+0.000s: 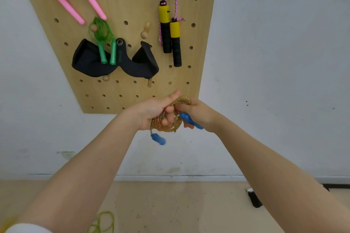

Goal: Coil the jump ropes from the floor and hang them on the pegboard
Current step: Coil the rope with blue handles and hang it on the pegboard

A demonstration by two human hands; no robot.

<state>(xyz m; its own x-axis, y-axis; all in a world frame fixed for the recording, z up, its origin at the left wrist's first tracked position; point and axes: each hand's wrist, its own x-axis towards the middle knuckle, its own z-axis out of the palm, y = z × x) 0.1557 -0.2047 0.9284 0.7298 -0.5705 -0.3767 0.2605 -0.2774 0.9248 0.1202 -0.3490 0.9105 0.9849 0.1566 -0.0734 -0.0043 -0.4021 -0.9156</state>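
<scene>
Left hand [151,111] gripping coiled yellow rope [166,121]; right hand [197,113] pinching coil, holding blue handle [191,120]. Second handle [158,139] dangling below. Pegboard [185,73] just behind.

I see two carriers from here. The light wooden pegboard [121,92] is fixed to the white wall and studded with round holes and short wooden pegs. On its pegs hang a coiled red rope with two long pink plastic handles [75,0], a coiled translucent green rope with green handles [103,39], a black fabric pouch-like item [113,66], and a coiled purple braided rope with yellow-and-black foam handles [170,30]. One bare wooden peg [145,31] sticks out between them. Below, the tan floor [170,204] carries a loose yellow-green rope [103,222] near my lower edge and a small black-and-white object [254,197] close to the wall.
</scene>
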